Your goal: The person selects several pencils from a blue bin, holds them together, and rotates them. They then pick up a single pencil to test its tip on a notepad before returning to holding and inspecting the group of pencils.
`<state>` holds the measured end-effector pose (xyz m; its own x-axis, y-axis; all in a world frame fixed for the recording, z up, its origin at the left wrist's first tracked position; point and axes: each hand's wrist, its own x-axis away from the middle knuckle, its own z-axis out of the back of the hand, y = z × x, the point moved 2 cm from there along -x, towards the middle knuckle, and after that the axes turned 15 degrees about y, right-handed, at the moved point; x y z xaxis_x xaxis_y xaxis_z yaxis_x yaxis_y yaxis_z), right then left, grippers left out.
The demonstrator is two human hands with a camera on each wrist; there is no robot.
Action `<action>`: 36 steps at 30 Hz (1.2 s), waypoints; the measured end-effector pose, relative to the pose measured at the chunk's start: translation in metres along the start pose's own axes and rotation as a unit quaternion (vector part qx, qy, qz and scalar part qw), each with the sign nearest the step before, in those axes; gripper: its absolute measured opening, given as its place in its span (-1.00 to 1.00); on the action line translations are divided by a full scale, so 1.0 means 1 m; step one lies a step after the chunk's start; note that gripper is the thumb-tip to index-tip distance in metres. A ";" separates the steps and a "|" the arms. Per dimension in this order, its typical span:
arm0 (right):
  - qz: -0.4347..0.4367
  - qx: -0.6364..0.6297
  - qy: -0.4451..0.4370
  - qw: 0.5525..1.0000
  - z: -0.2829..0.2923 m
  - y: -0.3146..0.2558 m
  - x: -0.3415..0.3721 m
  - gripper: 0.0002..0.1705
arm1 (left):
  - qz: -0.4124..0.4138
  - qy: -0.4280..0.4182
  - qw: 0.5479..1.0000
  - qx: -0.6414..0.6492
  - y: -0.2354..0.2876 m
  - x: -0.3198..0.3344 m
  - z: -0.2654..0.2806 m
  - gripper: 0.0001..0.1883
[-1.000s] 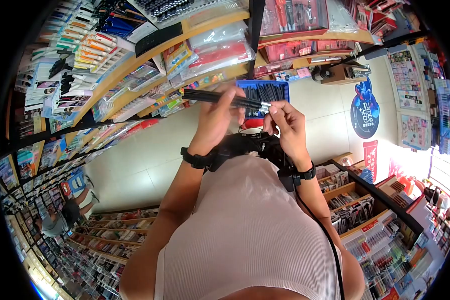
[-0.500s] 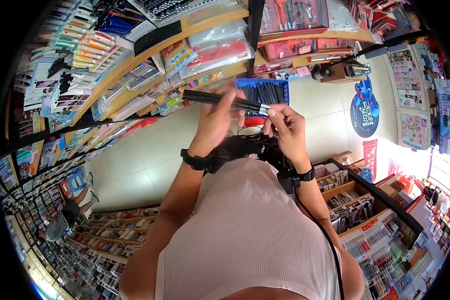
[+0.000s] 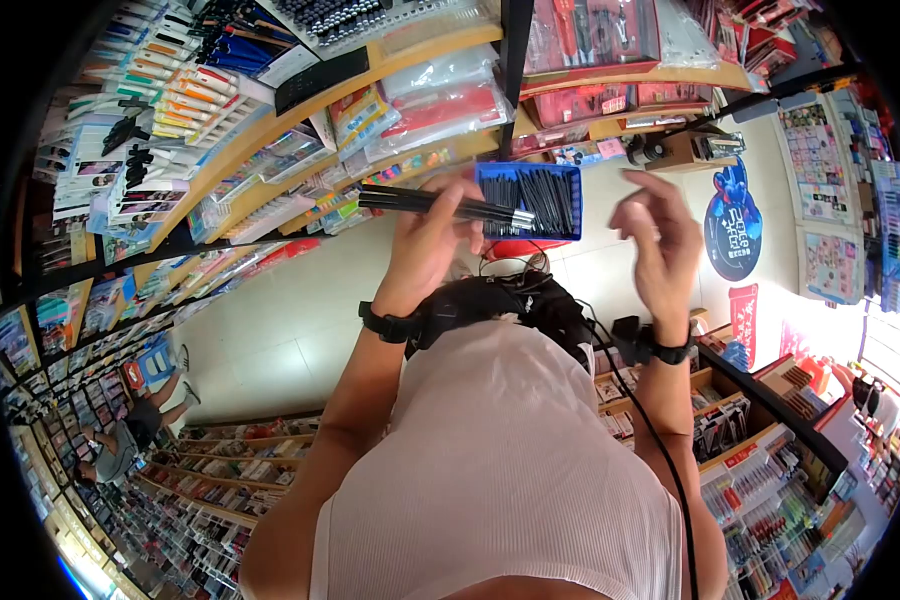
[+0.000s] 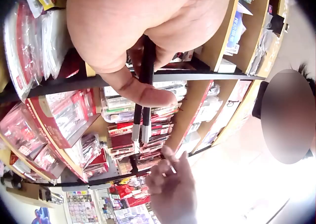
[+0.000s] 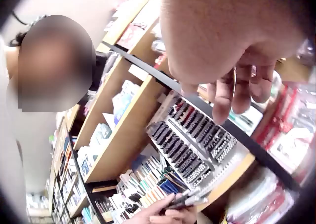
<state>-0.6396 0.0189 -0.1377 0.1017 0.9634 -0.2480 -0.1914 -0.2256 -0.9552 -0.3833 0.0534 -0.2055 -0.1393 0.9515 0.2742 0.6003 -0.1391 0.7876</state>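
The left hand [image 3: 428, 238] pinches a small bundle of slim black pens [image 3: 492, 211] between thumb and fingers; its grip is pressed firmly round them near the middle. The pens lie side by side, almost level, with their silver ends pointing toward the right hand [image 3: 662, 240]. That hand is well apart from the bundle, its grip loose, the fingers spread a little and slightly bent. In the left wrist view, two silver ends stick out past the thumb.

Just beyond the pens, partly behind them in the head view, is a blue basket [image 3: 577, 205] filled with similar dark sticks. Something red [image 3: 530, 249] shows along its near side. Nearer the body, a black bag [image 3: 490, 297] sits at the waist, below a white ribbed top [image 3: 470, 430], and a black cable [image 3: 625, 395] runs down past the right arm. Each wrist wears a black strap.

Farther out, wooden shelves hold plastic packets [image 3: 440, 95] and, to the left, rows of coloured pens [image 3: 185, 100]. A dark blue sign [image 3: 734, 230] stands on the pale floor [image 3: 260, 335] at the right, and another person [image 3: 120, 450] is at the lower left.
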 end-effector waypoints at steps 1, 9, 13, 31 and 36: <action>0.057 0.015 0.016 0.998 0.008 -0.013 -0.003 -0.66 | 0.002 0.003 1.000 0.000 0.000 0.000 0.001 -0.79; 0.561 -0.152 0.127 0.803 0.027 -0.130 0.016 -0.23 | -0.011 -0.004 1.000 -0.013 0.002 -0.002 -0.003 -0.78; 0.599 -0.088 -0.022 0.796 0.051 -0.157 0.022 -0.15 | -0.007 -0.010 1.000 -0.012 0.000 0.000 -0.003 -0.78; 0.619 -0.110 0.339 0.700 0.062 -0.148 0.027 -0.36 | -0.010 -0.007 1.000 -0.024 0.001 0.004 -0.010 -0.79; 0.597 -0.048 0.278 0.751 0.069 -0.148 0.034 -0.41 | -0.011 -0.009 1.000 -0.027 0.001 0.006 -0.012 -0.79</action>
<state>-0.6754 0.0951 0.0063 0.3096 -0.1374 -0.9409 -0.4015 -0.9158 0.0016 -0.3926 0.0556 -0.1967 -0.1372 0.9594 0.2465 0.5536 -0.1321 0.8222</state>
